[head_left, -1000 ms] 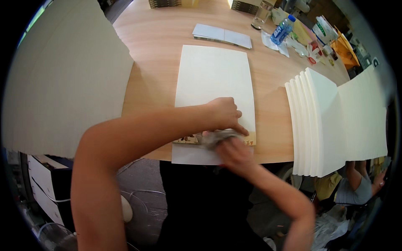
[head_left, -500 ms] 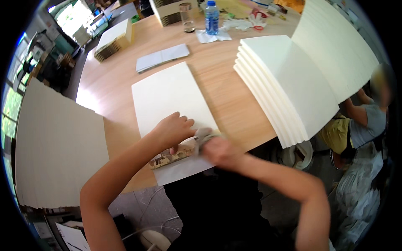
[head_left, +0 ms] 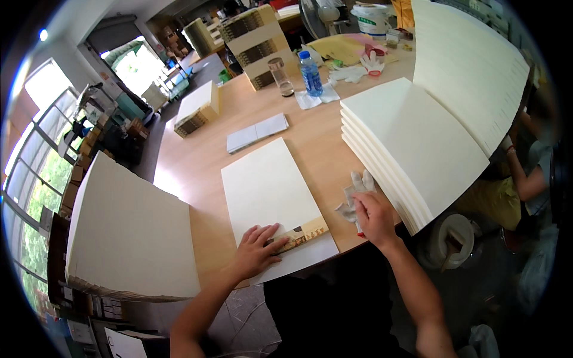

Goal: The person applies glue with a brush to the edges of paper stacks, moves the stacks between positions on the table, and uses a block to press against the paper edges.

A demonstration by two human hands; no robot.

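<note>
My left hand (head_left: pixel 258 249) lies with its fingers spread on the near end of a large white board (head_left: pixel 271 191), touching a patterned brown-and-cream strip (head_left: pixel 298 234) that runs across it. Below the strip, a white flap (head_left: pixel 304 258) reaches the table's front edge. To the right of the board, my right hand (head_left: pixel 377 219) has its fingers bent and drawn together on a whitish-grey work glove (head_left: pixel 348 210) on the table. Its fingertips are partly hidden, but they appear to grip the glove.
Thick white sheets stand stacked at left (head_left: pixel 134 232) and right (head_left: pixel 412 137). Beyond the board are a folded pale card (head_left: pixel 256 132), a bound block (head_left: pixel 199 107), a water bottle (head_left: pixel 311 76) and a glass tumbler (head_left: pixel 280 77). A person's arm (head_left: pixel 525 176) shows far right.
My right hand has moved right, off the patterned strip, taking the bunched grey glove to the table, where it now lies spread. My left hand has flattened over the strip. The view has shifted.
</note>
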